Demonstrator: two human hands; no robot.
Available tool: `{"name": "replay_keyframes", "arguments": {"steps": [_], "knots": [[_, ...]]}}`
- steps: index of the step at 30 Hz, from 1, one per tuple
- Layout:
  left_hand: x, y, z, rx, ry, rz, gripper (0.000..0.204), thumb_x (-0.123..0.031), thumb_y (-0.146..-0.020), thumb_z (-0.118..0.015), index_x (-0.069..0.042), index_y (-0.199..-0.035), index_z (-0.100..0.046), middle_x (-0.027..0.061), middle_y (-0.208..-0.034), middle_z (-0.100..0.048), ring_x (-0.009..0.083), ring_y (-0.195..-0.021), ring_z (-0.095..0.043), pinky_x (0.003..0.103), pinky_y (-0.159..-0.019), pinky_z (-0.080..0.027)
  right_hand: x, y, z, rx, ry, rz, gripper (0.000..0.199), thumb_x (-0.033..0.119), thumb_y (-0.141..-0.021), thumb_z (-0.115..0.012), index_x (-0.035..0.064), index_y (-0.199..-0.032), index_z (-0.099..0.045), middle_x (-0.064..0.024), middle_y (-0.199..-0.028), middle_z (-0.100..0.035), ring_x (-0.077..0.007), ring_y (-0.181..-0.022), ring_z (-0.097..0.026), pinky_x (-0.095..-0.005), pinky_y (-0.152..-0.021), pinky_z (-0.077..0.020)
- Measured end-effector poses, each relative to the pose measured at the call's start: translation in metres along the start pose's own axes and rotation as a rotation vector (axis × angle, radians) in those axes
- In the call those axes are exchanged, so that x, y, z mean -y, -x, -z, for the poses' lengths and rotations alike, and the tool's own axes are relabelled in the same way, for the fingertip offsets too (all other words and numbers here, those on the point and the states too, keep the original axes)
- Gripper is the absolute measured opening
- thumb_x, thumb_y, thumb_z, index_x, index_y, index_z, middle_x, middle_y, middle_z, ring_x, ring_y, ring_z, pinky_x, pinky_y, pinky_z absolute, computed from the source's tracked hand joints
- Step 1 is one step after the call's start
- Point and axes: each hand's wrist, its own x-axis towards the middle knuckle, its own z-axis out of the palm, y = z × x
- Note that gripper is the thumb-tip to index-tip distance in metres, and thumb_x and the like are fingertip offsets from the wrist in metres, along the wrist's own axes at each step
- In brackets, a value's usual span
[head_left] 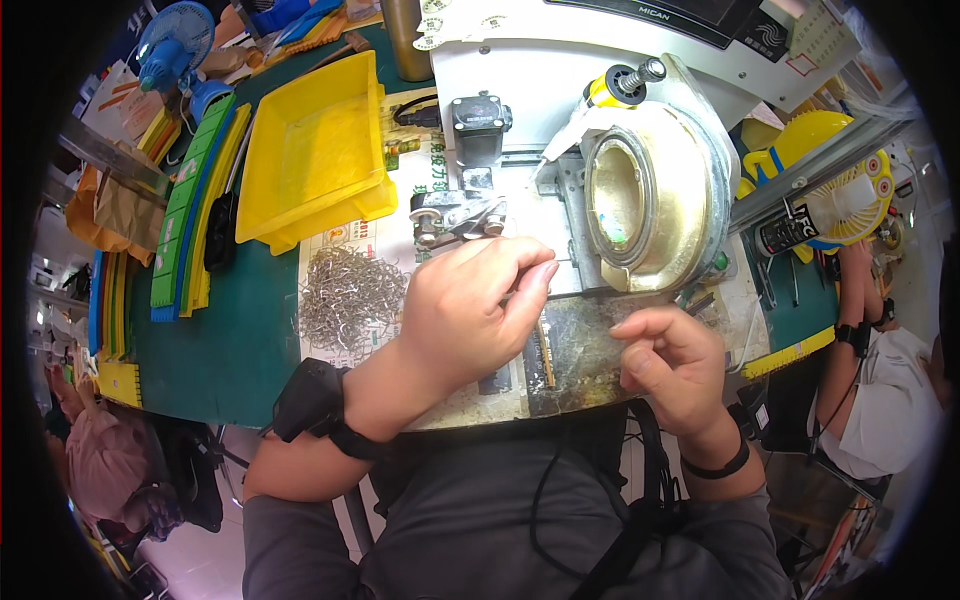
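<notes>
My left hand (475,305) is closed, thumb and forefinger pinched in front of the machine's metal block (570,225). A thin wire piece (562,262) seems to stick out from the fingertips toward the block; most of it is hidden. To the right, my right hand (678,365) has its thumb and forefinger apart and the other fingers curled, with nothing seen between them. Behind it stands a round, worn metal vibrating bowl (680,200). A tangled heap of small bent wire pieces (345,300) lies on printed paper left of my left hand.
A tilted yellow plastic tray (315,150) stands behind the heap. Green, blue and yellow strips (190,215) lie farther left near a blue fan (178,45). A yellow-white fan (850,205) and metal bar (820,165) are right. Other people sit on both sides.
</notes>
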Motion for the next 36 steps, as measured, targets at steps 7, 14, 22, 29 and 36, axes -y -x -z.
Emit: {"name": "replay_keyframes", "arguments": {"steps": [7, 14, 22, 29, 36], "knots": [[-0.003, 0.007, 0.004, 0.314, 0.433, 0.741, 0.027, -0.01, -0.091, -0.072, 0.004, -0.115, -0.069, 0.0093, -0.095, -0.074, 0.0127, -0.079, -0.07, 0.027, -0.067, -0.055, -0.002, 0.004, 0.004, 0.0, 0.01, 0.002, 0.021, 0.003, -0.096, -0.065, -0.0042, -0.116, -0.065, 0.0003, -0.082, -0.064, -0.0031, -0.071, -0.058, -0.0189, -0.065, -0.0466], [0.007, 0.003, 0.001, 0.175, 1.301, 1.038, 0.051, -0.014, -0.101, -0.058, 0.01, -0.144, -0.044, 0.019, -0.123, -0.066, 0.0222, -0.102, -0.07, 0.031, -0.086, -0.057, -0.001, 0.004, 0.006, -0.015, -0.026, -0.021, 0.021, 0.002, -0.096, -0.065, -0.0049, -0.115, -0.065, 0.0, -0.082, -0.064, -0.0026, -0.071, -0.056, -0.0188, -0.065, -0.0461], [0.013, 0.005, -0.003, 0.105, 1.293, 1.001, 0.027, -0.022, -0.107, -0.051, 0.003, -0.114, -0.059, 0.0109, -0.094, -0.066, 0.0171, -0.079, -0.068, 0.029, -0.072, -0.056, -0.002, 0.002, 0.003, -0.01, -0.041, -0.019, 0.022, 0.001, -0.095, -0.065, -0.005, -0.116, -0.065, 0.0002, -0.081, -0.064, -0.0032, -0.072, -0.058, -0.0192, -0.066, -0.0467], [0.013, 0.002, 0.002, 0.175, 1.243, 1.114, 0.028, -0.024, -0.107, -0.053, 0.003, -0.109, -0.061, 0.0091, -0.089, -0.066, 0.0153, -0.075, -0.066, 0.027, -0.068, -0.054, -0.001, 0.001, 0.0, -0.011, -0.013, -0.015, 0.021, 0.001, -0.095, -0.065, -0.0048, -0.115, -0.066, 0.0003, -0.081, -0.064, -0.0035, -0.072, -0.058, -0.0191, -0.066, -0.047], [0.009, 0.002, -0.005, 0.06, 1.218, 1.11, 0.026, -0.023, -0.106, -0.055, 0.002, -0.107, -0.063, 0.0081, -0.087, -0.066, 0.015, -0.067, -0.063, 0.027, -0.064, -0.052, -0.001, 0.002, -0.001, -0.011, 0.007, -0.009, 0.02, 0.001, -0.095, -0.065, -0.0048, -0.114, -0.065, 0.0001, -0.08, -0.063, -0.0035, -0.071, -0.058, -0.0192, -0.065, -0.047]]}}
